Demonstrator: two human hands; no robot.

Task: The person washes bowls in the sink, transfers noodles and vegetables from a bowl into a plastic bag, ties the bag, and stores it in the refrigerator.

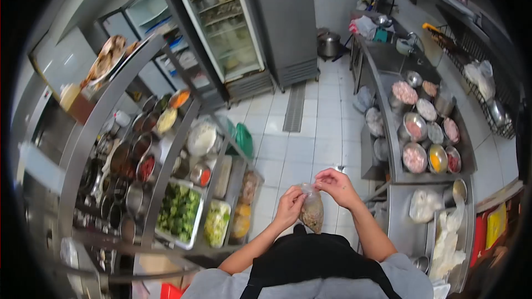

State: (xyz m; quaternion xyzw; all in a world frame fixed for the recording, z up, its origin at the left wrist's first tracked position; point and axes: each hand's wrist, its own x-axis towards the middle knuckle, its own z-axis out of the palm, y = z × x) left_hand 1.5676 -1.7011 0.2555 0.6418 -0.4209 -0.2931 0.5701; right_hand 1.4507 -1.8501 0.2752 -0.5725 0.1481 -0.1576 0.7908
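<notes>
A clear plastic bag (pixel 312 214) with brownish, grainy-looking contents hangs in front of my black apron. My left hand (pixel 290 206) is closed on the bag's gathered neck from the left side. My right hand (pixel 338 187) is at the top right of the neck, thumb and fingers pinched together on the plastic edge. The bag's lower part dangles below both hands, over the tiled floor. What the bag holds is too small to name for certain.
On the left, a steel shelf unit (pixel 166 188) carries a tray of broccoli (pixel 179 214) and several pots. At right, a steel counter (pixel 382 99) bears several metal bowls of food. Fridges (pixel 221 22) stand ahead; a floor drain (pixel 294 107) runs between.
</notes>
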